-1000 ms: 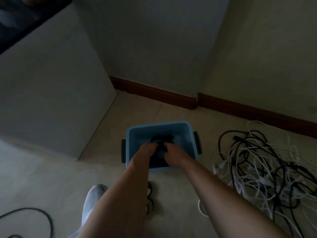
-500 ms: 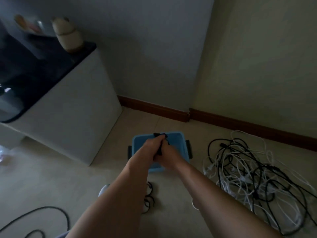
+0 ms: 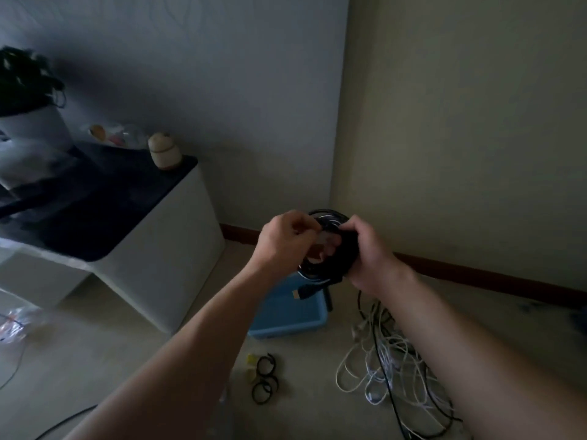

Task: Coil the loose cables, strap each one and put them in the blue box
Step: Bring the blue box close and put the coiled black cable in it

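Right hand (image 3: 370, 254) grips coiled black cable (image 3: 333, 262), left hand (image 3: 282, 239) pinches its top; both raised above blue box (image 3: 286, 317). Desk (image 3: 152, 249) edge left of hands, loose cables (image 3: 390, 360) below right, floor (image 3: 143, 360) open nearer, wall corner (image 3: 340, 122) behind.

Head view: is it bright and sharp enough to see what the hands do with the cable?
Head view: dim, no glare; the black coiled cable merges into shadow between the left hand and the right hand, so a strap cannot be made out. Head view: the wide angle makes the wall corner lean; the plant at the left edge is blurred.
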Tool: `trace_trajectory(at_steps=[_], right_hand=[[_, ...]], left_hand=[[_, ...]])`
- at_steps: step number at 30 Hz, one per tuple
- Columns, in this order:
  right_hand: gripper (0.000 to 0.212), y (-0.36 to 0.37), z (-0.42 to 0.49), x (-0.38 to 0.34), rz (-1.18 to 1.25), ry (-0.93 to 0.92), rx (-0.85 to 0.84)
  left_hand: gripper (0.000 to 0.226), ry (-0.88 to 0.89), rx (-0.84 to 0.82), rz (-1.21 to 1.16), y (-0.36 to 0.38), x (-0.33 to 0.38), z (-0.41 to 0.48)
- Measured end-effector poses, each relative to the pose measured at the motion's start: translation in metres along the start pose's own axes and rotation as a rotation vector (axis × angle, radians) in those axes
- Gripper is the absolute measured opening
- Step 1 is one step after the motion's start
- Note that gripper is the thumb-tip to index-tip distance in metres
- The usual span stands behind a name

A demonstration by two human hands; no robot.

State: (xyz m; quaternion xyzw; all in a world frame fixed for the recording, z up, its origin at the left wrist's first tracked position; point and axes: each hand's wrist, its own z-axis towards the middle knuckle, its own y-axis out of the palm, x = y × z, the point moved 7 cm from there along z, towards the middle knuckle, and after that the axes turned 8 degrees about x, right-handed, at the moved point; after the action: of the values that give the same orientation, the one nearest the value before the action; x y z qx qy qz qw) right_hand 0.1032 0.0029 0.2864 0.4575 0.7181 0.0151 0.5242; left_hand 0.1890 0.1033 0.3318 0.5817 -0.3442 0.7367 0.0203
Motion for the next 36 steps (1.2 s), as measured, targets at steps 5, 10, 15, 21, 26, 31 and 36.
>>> trace_trajectory(at_steps=[5,10,15,21,26,31,36], right_hand=[[0.024,-0.01,-0.016,-0.011,0.13,0.005,-0.033],[0.029,0.001,-0.021,-0.011,0.157,0.023,-0.09],[0.034,-0.001,-0.018,-0.019,0.199,-0.012,-0.069],[0.022,-0.008,-0.012,-0.028,0.301,-0.096,0.014],[0.026,-0.013,-0.011,-0.032,0.344,-0.103,0.077],[0.032,-0.011,-0.015,-0.032,0.332,-0.112,0.081],[0.033,-0.005,-0.024,-0.033,0.326,-0.133,0.091]], left_hand=[[0.019,0.182,-0.146,0.089,0.0,0.027,-0.034],[0.036,0.221,-0.041,0.212,-0.002,0.037,-0.038],[0.029,0.204,0.008,0.179,-0.001,0.038,-0.037],[0.019,-0.09,0.005,-0.121,0.0,0.019,-0.033],[0.016,-0.299,-0.097,-0.563,0.004,0.016,-0.038],[0.018,-0.105,-0.05,-0.424,0.001,0.027,-0.036],[0.023,0.084,0.116,-0.223,-0.007,0.037,-0.036]])
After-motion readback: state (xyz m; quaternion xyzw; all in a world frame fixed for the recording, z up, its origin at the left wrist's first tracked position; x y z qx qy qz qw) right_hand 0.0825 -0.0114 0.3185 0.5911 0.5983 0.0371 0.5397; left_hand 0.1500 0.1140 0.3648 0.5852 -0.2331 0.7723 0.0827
